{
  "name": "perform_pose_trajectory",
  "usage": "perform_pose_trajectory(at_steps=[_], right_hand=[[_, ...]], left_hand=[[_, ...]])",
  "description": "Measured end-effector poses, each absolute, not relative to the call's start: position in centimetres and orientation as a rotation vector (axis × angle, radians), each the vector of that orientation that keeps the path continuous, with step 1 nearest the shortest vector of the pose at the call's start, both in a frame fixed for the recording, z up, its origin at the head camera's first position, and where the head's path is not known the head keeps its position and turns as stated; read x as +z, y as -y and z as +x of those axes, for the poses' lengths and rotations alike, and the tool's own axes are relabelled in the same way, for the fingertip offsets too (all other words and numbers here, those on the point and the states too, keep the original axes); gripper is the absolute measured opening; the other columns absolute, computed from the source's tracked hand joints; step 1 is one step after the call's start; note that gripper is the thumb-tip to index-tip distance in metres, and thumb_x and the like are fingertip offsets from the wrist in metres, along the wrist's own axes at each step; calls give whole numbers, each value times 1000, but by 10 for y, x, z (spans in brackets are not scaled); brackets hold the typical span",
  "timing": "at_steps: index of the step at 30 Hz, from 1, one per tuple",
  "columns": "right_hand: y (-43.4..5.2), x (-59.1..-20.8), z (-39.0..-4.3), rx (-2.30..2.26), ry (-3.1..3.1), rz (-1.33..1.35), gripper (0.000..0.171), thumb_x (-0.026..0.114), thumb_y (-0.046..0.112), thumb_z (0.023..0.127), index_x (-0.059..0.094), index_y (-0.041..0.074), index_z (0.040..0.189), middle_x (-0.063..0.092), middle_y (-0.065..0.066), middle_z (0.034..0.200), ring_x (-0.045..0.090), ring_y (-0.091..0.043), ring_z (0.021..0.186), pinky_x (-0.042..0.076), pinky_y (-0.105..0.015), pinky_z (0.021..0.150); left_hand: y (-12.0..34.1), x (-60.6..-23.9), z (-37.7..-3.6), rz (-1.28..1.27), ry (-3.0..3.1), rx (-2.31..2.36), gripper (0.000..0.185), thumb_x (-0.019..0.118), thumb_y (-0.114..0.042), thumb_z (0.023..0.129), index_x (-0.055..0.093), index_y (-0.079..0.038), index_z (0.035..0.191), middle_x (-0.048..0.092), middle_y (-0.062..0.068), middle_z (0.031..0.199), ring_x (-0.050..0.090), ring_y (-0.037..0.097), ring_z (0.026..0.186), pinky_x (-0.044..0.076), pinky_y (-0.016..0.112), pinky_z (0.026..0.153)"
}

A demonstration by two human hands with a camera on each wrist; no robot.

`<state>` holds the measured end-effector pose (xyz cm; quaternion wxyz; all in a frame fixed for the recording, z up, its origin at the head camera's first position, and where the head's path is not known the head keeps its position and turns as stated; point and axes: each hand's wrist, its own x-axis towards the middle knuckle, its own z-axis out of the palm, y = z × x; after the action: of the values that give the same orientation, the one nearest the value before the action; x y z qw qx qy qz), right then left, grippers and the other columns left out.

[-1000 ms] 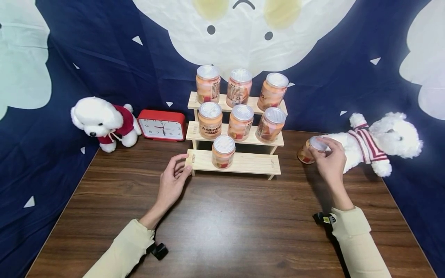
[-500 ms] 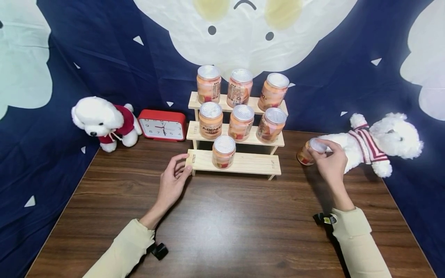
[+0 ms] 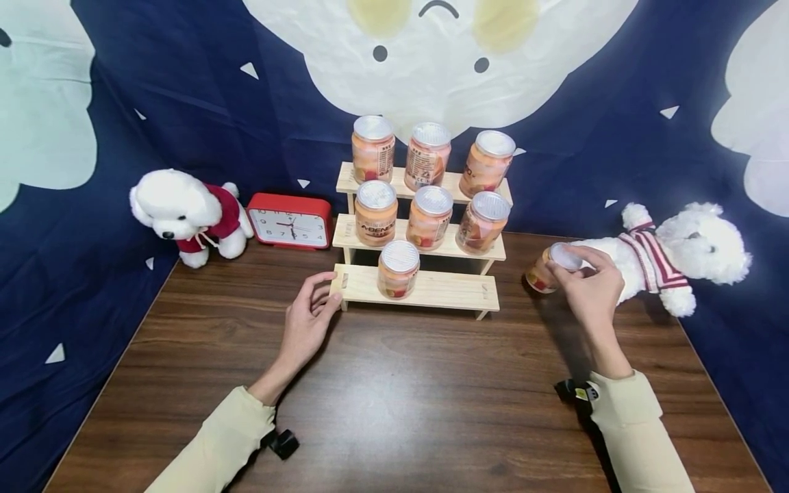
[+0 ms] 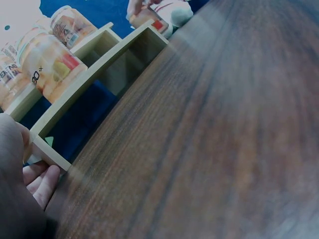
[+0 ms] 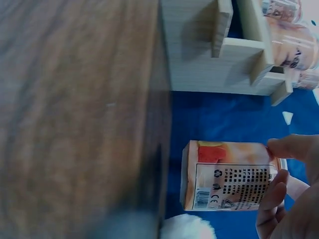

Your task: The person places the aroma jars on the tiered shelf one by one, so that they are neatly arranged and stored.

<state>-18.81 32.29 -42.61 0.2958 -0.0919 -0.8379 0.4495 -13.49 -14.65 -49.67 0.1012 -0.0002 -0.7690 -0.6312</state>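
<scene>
My right hand (image 3: 564,263) grips a small orange jar with a silver lid (image 3: 545,272), tilted at the table's right, beside a plush dog. In the right wrist view the jar (image 5: 224,174) shows its printed label, with my fingers (image 5: 279,194) round its lid end. My left hand (image 3: 329,291) holds the left end of the bottom step of a three-step wooden rack (image 3: 444,291), thumb on top and fingers at the front edge; the fingers (image 4: 40,179) show under that corner in the left wrist view. One jar (image 3: 397,268) stands on the bottom step, three on each upper step.
A white plush dog in a striped jumper (image 3: 672,250) lies at the right. Another in a red jumper (image 3: 185,216) and a red clock (image 3: 290,222) stand at the back left. A dark blue cloth (image 3: 185,103) hangs behind the brown wooden table (image 3: 401,397).
</scene>
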Motion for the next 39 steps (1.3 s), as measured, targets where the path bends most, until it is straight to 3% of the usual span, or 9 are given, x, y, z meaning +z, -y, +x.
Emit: perform_pose_trajectory(at_steps=[4,11,16,28,39], right_hand=[[-317,-415,-182,1252,2173,-196,39,98,3,80,86,2,117,68,17,108,55,2,72,45,-5,59],[-301,-398,-170,1312,2147,-77,38,92,-9,79,83,-8,116,71,16,110,54,3,70,43,-5,57],[-292,-388,-160,1309,2145,10,39,93,-11,76,83,-8,114,72,16,112,52,3,67,42,-6,55],[-266,-377,-137,1280,2155,240,41,96,-13,72,85,-3,110,73,6,114,53,-2,71,40,-7,55],[-240,-388,-130,1346,2187,370,41,98,-11,72,85,-3,109,74,-8,115,50,-1,61,39,-9,51]], left_hand=[[146,-496,-135,-4,2269,-1864,42,74,-5,107,64,-5,148,77,24,129,72,5,109,61,15,92],[146,-497,-136,-4,2274,-1862,41,73,-5,107,64,-6,148,77,24,129,72,5,109,60,14,93],[146,-498,-137,-16,2271,-1862,41,73,-6,108,64,-5,147,77,25,129,73,6,111,61,14,93],[146,-499,-136,-19,2278,-1846,40,72,-8,109,64,-5,148,77,25,130,72,5,110,59,12,93],[146,-499,-136,-16,2274,-1847,40,72,-7,108,64,-5,147,77,25,129,72,5,110,59,13,93]])
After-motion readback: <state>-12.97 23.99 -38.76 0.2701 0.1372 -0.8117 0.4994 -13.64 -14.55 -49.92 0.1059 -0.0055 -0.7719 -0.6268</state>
